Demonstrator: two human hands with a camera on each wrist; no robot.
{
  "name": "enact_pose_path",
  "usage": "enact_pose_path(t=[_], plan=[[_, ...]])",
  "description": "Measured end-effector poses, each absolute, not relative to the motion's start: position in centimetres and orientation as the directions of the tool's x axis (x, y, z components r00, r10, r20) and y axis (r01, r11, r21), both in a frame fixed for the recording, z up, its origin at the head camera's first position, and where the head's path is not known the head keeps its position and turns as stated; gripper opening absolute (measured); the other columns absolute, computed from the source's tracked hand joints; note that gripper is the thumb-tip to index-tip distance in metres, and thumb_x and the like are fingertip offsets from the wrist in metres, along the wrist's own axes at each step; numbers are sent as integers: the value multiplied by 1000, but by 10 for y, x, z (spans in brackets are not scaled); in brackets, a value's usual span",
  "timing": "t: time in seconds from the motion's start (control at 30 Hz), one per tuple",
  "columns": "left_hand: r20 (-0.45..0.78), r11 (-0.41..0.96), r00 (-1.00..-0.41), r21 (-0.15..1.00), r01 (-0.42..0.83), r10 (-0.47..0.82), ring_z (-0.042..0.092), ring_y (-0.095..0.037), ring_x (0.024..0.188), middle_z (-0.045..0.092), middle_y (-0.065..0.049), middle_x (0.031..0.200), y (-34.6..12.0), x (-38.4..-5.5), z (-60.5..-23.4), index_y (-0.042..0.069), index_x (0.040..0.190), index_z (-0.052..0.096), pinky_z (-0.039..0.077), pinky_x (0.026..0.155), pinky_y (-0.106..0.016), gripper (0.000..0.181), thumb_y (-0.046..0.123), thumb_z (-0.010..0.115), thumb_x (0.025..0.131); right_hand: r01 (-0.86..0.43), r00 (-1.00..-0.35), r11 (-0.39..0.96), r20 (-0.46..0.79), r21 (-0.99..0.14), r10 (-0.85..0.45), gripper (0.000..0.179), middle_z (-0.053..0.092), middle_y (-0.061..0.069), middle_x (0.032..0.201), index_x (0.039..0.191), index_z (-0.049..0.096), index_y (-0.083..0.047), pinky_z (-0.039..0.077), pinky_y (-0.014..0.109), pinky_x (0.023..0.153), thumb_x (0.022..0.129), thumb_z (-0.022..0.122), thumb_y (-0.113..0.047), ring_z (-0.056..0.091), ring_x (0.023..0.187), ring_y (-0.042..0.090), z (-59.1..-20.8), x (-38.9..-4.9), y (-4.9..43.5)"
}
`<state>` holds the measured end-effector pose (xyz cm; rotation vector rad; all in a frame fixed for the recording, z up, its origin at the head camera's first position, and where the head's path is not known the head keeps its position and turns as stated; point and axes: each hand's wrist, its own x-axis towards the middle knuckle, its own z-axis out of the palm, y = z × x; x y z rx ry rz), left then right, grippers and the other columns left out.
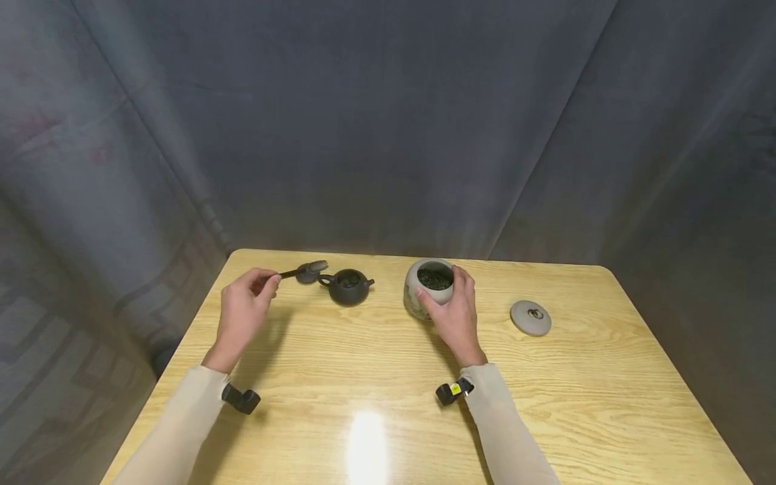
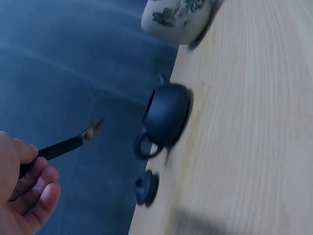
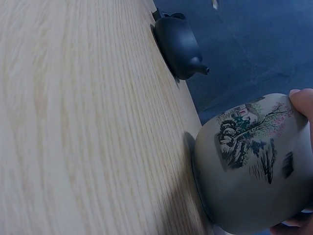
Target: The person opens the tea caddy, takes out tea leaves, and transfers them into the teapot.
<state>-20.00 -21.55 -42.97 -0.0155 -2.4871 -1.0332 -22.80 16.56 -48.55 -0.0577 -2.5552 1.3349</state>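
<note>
My left hand (image 1: 245,303) pinches the dark handle of a small tea scoop (image 2: 61,148). The scoop's paler tip is above the table's back left, over the dark teapot lid (image 1: 308,275) in the head view. Beside that lid stands a small dark teapot (image 1: 348,291), uncovered, with dark leaves inside and its spout to the right. My right hand (image 1: 453,313) grips the rim and side of a pale round tea jar (image 3: 249,166) painted with a landscape. Dark tea leaves (image 1: 434,277) show through the jar's open mouth. Whether its base lies fully flat is unclear.
The jar's grey lid (image 1: 531,318), with a ring on top, lies to the right of the jar. All this is on a light wooden table (image 1: 339,364). Grey curtains (image 1: 376,135) hang behind the table and along its sides.
</note>
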Motion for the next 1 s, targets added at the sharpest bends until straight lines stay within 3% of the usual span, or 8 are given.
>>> enact_pose_path(t=[0.1,0.2,0.37,0.47,0.6,0.73,1.0], plan=[[449,765,-875,623,162,-180,69,-25,78,77,-17,94,-226,-193,-433,0,114,76,46,63,-15,23,19,66,107,-80,-965,579,208,-811,158,97,30,16,170,166,31,-8,44,58,120,94,79,-51,41,153,37,-485,-228,166],[519,821,-841,540,183,-154,68,-30,80,74,-20,97,-238,-186,-440,-4,115,74,50,67,-23,20,11,67,105,-78,-965,581,207,-810,159,97,30,16,170,166,31,-9,43,58,120,94,79,-51,41,153,36,-486,-228,166],[647,909,-762,304,285,22,67,-36,78,67,-22,91,-256,-178,-454,-11,108,70,57,66,-49,13,-3,72,98,-91,-963,579,219,-810,155,98,30,16,170,166,32,-7,43,59,120,93,78,-53,41,152,37,-487,-229,166],[663,928,-738,187,324,124,65,-37,77,65,-22,90,-265,-173,-465,-11,105,69,57,65,-51,12,-8,74,94,-96,-962,575,223,-812,155,98,30,17,170,166,32,-7,43,60,120,93,79,-53,42,152,38,-488,-230,166],[626,937,-761,139,320,167,62,-35,76,63,-20,88,-272,-164,-479,-10,103,68,57,61,-50,12,-10,74,92,-95,-963,569,220,-817,155,98,30,17,170,166,32,-7,44,60,119,93,79,-52,43,151,39,-488,-229,165],[544,955,-828,152,255,135,62,-35,71,63,-22,86,-274,-157,-487,-9,102,64,55,55,-50,15,-11,73,90,-99,-963,569,223,-816,152,98,30,18,170,166,31,-7,45,61,118,93,79,-52,44,150,40,-487,-229,165],[249,984,-967,159,84,43,65,-41,66,63,-26,81,-268,-152,-487,-10,105,53,52,50,-52,26,-5,73,90,-100,-961,573,227,-813,155,98,30,18,170,166,31,-6,45,62,116,93,79,-51,44,149,41,-487,-229,166]])
